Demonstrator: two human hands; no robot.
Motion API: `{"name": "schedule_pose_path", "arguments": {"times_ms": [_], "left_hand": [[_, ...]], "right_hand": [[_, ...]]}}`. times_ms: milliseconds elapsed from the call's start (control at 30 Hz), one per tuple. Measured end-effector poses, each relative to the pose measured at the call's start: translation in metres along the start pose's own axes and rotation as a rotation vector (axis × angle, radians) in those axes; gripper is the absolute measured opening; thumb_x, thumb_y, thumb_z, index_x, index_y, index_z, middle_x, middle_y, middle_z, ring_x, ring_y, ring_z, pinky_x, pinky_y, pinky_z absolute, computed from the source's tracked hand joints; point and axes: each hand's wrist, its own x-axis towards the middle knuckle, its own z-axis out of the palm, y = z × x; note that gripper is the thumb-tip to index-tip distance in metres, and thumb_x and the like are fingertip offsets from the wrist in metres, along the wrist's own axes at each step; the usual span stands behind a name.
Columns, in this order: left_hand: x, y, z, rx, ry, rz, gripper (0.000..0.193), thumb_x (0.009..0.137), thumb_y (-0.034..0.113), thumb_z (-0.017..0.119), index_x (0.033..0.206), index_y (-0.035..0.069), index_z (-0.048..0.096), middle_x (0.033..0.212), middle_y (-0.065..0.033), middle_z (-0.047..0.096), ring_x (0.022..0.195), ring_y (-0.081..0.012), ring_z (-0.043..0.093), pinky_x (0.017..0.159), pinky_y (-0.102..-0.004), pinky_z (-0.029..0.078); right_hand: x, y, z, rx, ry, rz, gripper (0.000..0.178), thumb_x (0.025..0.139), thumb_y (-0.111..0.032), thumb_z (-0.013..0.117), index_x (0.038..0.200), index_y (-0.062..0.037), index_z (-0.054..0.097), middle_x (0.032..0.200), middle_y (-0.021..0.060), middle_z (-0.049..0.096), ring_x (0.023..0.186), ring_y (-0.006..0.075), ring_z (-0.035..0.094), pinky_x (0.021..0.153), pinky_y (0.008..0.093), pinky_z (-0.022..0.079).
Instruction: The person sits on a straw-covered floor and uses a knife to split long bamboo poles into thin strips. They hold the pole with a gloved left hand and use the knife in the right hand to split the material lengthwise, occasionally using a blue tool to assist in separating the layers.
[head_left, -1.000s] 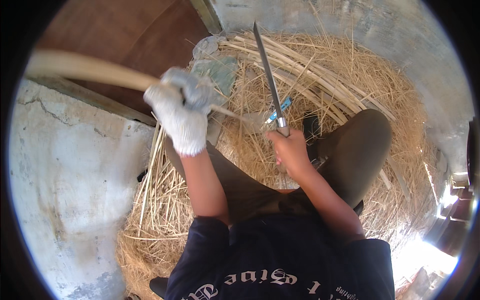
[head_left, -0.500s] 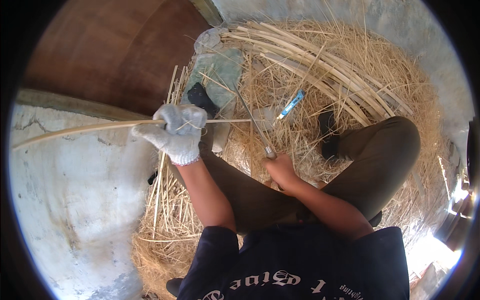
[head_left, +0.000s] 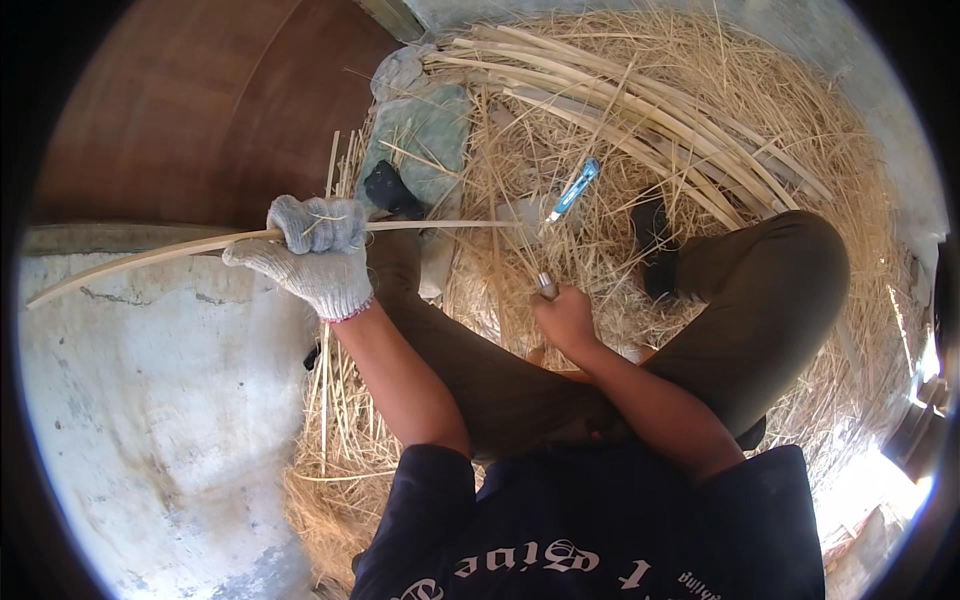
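The glove was matt knitted cloth with a coarse texture. The strip was wood-like, matt and smooth along its length. The knife had a glossy metal ferrule. The box cutter had a smooth blue plastic body. The shavings were fibrous and rough. The wall was matt plaster, cracked and stained. The shirt and trousers were matt cloth.

Rough work corner, likely a small craft workshop: straw-coloured shavings lie thick underfoot, long pale strips stacked far right, blue cutter among the litter, gloved left hand gripping a single strip. Cracked, stained wall at left; brown panel far left.
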Motion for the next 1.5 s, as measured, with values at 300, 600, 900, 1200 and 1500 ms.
{"name": "schedule_pose_path", "arguments": {"times_ms": [300,600,900,1200,1500], "left_hand": [[0.001,-0.017,0.038,0.251,0.183,0.061,0.076,0.089,0.085,0.039,0.057,0.017,0.031,0.055,0.0011,0.022,0.052,-0.0184,0.024,0.049,-0.0329,0.019],[0.008,-0.031,0.029,0.303,0.227,0.157,0.068,0.094,0.078,0.044,0.067,0.016,0.037,0.061,0.0010,0.029,0.060,-0.0188,0.029,0.060,-0.0335,0.027],[0.005,-0.037,0.027,0.368,0.325,0.165,0.066,0.095,0.078,0.044,0.073,0.017,0.031,0.064,0.0014,0.026,0.062,-0.0182,0.028,0.062,-0.0343,0.026],[0.002,-0.042,0.034,0.339,0.299,0.191,0.062,0.101,0.072,0.042,0.074,0.016,0.035,0.065,0.0010,0.029,0.059,-0.0159,0.030,0.054,-0.0326,0.025],[-0.030,-0.061,0.064,0.340,0.277,0.309,0.063,0.102,0.071,0.040,0.069,0.018,0.033,0.061,0.0031,0.028,0.053,-0.0114,0.027,0.050,-0.0294,0.023]], "right_hand": [[0.015,0.014,0.002,-0.099,-0.121,-0.095,0.030,0.085,-0.029,0.067,0.079,-0.0001,0.070,0.066,0.0189,0.067,0.062,0.0382,0.066,0.063,0.0440,0.050],[0.009,-0.008,-0.001,0.111,-0.160,-0.170,0.027,0.084,-0.027,0.069,0.079,-0.0004,0.070,0.067,0.0141,0.068,0.064,0.0321,0.068,0.064,0.0428,0.050],[0.015,0.008,0.000,0.006,-0.157,-0.034,0.028,0.084,-0.024,0.070,0.077,0.0020,0.068,0.063,0.0160,0.065,0.060,0.0292,0.065,0.062,0.0419,0.049],[0.018,0.007,-0.007,-0.115,-0.086,-0.034,0.032,0.084,-0.029,0.070,0.087,0.0034,0.072,0.073,0.0218,0.070,0.073,0.0369,0.071,0.070,0.0450,0.053],[0.041,0.043,0.005,0.015,0.024,-0.001,0.029,0.084,-0.024,0.069,0.074,0.0040,0.066,0.063,0.0146,0.063,0.056,0.0267,0.062,0.054,0.0425,0.047]]}}
